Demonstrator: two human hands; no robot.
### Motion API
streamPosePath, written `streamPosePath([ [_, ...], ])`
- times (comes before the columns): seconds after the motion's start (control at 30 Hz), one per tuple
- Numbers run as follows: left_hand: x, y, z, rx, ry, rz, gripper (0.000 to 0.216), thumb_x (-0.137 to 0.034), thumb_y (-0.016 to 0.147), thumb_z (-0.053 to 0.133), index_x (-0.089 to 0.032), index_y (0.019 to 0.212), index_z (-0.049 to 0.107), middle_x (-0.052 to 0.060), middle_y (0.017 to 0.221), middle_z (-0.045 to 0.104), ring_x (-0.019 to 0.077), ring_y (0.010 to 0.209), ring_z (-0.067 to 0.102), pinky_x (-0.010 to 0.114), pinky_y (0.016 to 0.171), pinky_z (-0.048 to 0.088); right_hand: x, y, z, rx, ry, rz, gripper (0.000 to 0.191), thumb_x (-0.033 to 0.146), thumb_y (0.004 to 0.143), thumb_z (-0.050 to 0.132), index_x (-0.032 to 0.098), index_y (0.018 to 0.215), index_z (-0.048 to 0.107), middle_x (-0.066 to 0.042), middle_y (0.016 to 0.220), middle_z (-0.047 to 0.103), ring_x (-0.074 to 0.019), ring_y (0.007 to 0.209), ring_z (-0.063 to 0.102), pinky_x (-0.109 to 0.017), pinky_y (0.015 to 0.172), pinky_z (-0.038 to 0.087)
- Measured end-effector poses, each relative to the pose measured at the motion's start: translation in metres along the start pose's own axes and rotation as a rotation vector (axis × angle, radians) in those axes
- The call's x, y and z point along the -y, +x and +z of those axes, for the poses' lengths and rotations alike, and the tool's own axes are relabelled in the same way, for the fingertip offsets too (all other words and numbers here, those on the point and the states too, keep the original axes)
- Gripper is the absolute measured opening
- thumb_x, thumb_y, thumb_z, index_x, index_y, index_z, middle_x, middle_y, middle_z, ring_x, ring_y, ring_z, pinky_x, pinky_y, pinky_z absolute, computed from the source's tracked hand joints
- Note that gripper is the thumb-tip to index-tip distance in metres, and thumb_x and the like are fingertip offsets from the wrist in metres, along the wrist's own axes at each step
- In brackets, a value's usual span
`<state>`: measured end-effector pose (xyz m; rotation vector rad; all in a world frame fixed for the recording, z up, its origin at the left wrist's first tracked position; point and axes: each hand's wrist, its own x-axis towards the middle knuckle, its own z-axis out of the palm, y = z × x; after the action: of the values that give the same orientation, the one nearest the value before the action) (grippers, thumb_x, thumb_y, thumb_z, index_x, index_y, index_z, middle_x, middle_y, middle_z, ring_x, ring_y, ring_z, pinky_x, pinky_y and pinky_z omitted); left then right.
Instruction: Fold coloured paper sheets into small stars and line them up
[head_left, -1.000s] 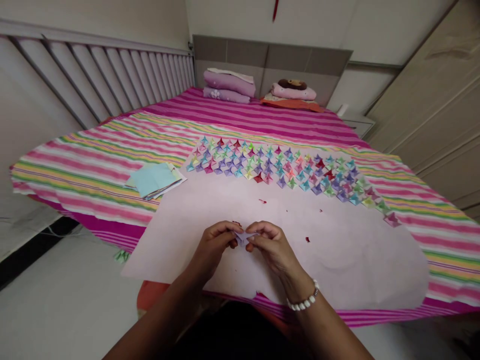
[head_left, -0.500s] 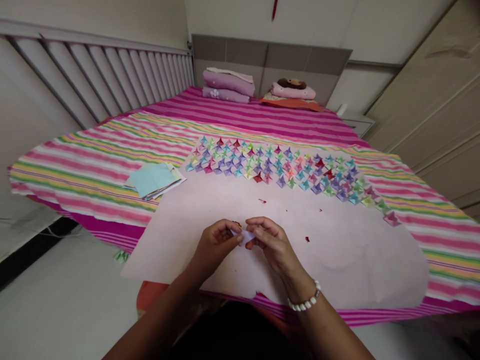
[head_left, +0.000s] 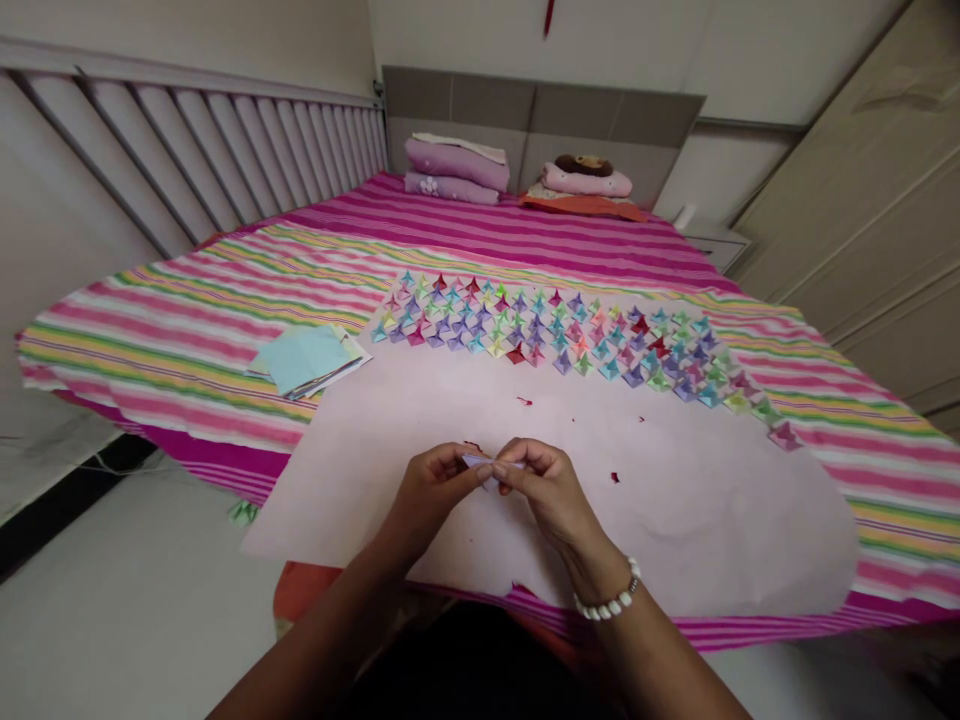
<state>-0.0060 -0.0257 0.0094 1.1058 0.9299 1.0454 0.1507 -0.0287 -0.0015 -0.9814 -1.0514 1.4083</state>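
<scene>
Thumb-and-finger pinches of your left hand (head_left: 429, 492) and right hand (head_left: 544, 492), both closed and nearly meeting, hold a small, folded lavender paper piece (head_left: 473, 460), its long axis apparently running crosswise from one hand to the other, neither hand nearer. Beneath lies a large, pale pink paper sheet (head_left: 712, 520); multicoloured, pointed folded-paper shapes (head_left: 517, 354) stand in rows beyond your fingertips.

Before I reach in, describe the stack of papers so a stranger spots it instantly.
On the bed, find the large pale sheet. By its far left edge, on the striped cloth, lies a paper stack, light blue on top. It is flat, unlike the small folded pieces to its right.
</scene>
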Motion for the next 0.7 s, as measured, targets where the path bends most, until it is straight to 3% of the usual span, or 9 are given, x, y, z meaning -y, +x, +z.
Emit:
streamPosePath([
  [0.17, -0.004, 0.000, 0.000, -0.096, 0.128, 0.046, 0.026, -0.034, 0.078, 0.065, -0.017, 0.058, 0.064, -0.001, 0.059, 0.058, 0.0129, 0.063, 0.052, 0.025, 0.064, 0.042, 0.001, -0.002, 0.000, 0.014, -0.022, 0.006, 0.015, 0.029, 0.065, 0.079, 0.018, 0.063, 0.068, 0.002, 0.057, 0.061, -0.0100, 0.053, 0.052, -0.023, 0.055, 0.040],
  [0.33, 0.000, 0.001, -0.002, -0.152, 0.105, 0.077, 0.028, -0.036, 0.081, 0.063, -0.017, 0.060, 0.063, -0.001, 0.061, 0.058, 0.0130, 0.064, 0.051, 0.025, 0.064, 0.040, 0.000, -0.003, 0.000, 0.055, -0.035, 0.036, 0.015, 0.032, 0.070, 0.075, 0.018, 0.071, 0.072, 0.000, 0.057, 0.064, -0.0115, 0.055, 0.055, -0.026, 0.059, 0.043],
  [0.47, 0.007, 0.002, -0.002, -0.171, 0.004, 0.037, 0.028, -0.038, 0.080, 0.064, -0.016, 0.062, 0.064, -0.001, 0.063, 0.058, 0.0119, 0.064, 0.049, 0.024, 0.063, 0.039, -0.003, -0.002, -0.002, -0.014, -0.023, 0.055, 0.019, 0.029, 0.061, 0.082, 0.017, 0.059, 0.067, 0.002, 0.051, 0.061, -0.0093, 0.048, 0.051, -0.023, 0.053, 0.039],
  [0.7, 0.013, 0.002, -0.004, -0.008, -0.066, -0.049, 0.025, -0.032, 0.072, 0.075, -0.016, 0.091, 0.071, 0.001, 0.083, 0.067, 0.0120, 0.076, 0.057, 0.025, 0.073, 0.044, -0.006, 0.000, -0.007, -0.076, -0.001, 0.007, 0.017, 0.029, 0.066, 0.077, 0.017, 0.060, 0.067, 0.002, 0.050, 0.060, -0.0094, 0.049, 0.050, -0.023, 0.054, 0.038],
])
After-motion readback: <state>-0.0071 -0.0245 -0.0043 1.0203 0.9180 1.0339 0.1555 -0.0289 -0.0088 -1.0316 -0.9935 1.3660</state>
